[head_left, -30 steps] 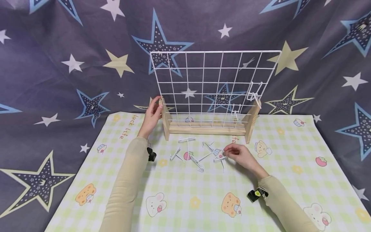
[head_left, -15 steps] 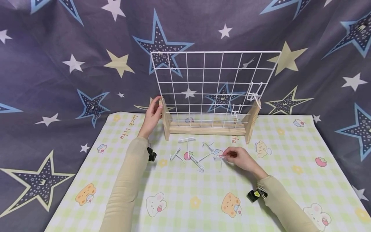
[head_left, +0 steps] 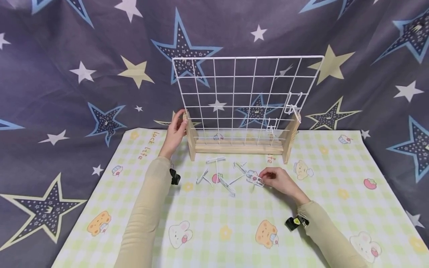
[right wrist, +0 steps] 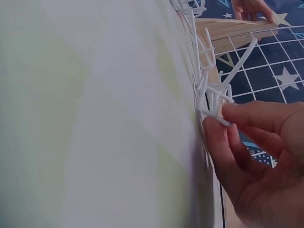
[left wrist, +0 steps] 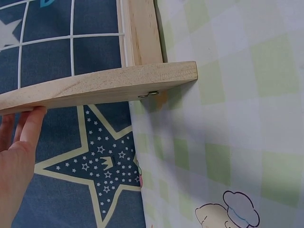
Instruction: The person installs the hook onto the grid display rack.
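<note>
A white wire grid panel (head_left: 234, 76) stands in a wooden base with a wooden side support (head_left: 191, 137) at its left end. My left hand (head_left: 175, 132) holds the upper part of that support; in the left wrist view its fingers (left wrist: 32, 124) lie against the wood's outer face. Over the tablecloth, my right hand (head_left: 279, 181) pinches one end of a white wire hook (head_left: 255, 179) between thumb and fingertips. In the right wrist view the hook (right wrist: 213, 97) shows its long prong angled up toward the grid.
Several loose white hooks, one of them a hook (head_left: 216, 160) near the base, lie on the checked tablecloth (head_left: 207, 208). Two more hang on the grid's right side: an upper hook (head_left: 292, 104) and a lower hook (head_left: 272, 125). A star-patterned curtain (head_left: 110, 44) hangs behind.
The hook in my right hand has turned, so its rectangular frame now faces the camera and its prong no longer points down to the front. My left hand stays on the support.
</note>
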A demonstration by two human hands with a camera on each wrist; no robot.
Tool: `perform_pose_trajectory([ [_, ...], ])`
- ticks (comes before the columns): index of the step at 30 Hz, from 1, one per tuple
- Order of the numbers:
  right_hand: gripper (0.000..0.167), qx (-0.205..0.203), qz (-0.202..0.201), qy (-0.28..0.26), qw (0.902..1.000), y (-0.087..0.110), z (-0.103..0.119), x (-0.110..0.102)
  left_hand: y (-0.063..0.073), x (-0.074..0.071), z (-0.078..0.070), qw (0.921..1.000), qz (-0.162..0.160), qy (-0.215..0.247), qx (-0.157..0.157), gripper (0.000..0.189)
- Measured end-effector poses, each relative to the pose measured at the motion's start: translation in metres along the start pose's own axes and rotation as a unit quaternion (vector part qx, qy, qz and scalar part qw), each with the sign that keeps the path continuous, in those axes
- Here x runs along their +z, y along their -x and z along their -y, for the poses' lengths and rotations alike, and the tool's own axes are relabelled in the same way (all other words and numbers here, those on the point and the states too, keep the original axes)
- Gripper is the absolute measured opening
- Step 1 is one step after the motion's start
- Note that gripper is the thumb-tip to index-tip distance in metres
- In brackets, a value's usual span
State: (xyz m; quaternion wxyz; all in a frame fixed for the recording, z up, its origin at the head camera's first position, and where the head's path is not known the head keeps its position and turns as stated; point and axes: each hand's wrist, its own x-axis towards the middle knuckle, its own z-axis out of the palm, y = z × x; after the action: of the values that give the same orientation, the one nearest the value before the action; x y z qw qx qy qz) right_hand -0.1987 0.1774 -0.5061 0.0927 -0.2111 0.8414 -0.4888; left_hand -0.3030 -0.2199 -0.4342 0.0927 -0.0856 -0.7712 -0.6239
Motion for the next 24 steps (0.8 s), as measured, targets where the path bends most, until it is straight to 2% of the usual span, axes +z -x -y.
perform_pose_trajectory([
  [8, 0.010, 0.015, 0.029, -0.007, 0.9994, 0.000, 0.003, -0.005, -0.001, 0.001, -0.006, 0.9994, 0.004, 0.030, -0.014, 0.047],
  [16, 0.011, 0.029, 0.064, -0.028, 0.9971, -0.001, 0.000, -0.004, 0.011, 0.004, -0.032, 0.9995, 0.015, 0.021, -0.018, 0.047],
  [24, 0.011, 0.024, 0.064, -0.030, 0.9972, -0.005, -0.002, -0.003, 0.011, 0.002, -0.033, 0.9995, 0.014, 0.024, -0.018, 0.046],
])
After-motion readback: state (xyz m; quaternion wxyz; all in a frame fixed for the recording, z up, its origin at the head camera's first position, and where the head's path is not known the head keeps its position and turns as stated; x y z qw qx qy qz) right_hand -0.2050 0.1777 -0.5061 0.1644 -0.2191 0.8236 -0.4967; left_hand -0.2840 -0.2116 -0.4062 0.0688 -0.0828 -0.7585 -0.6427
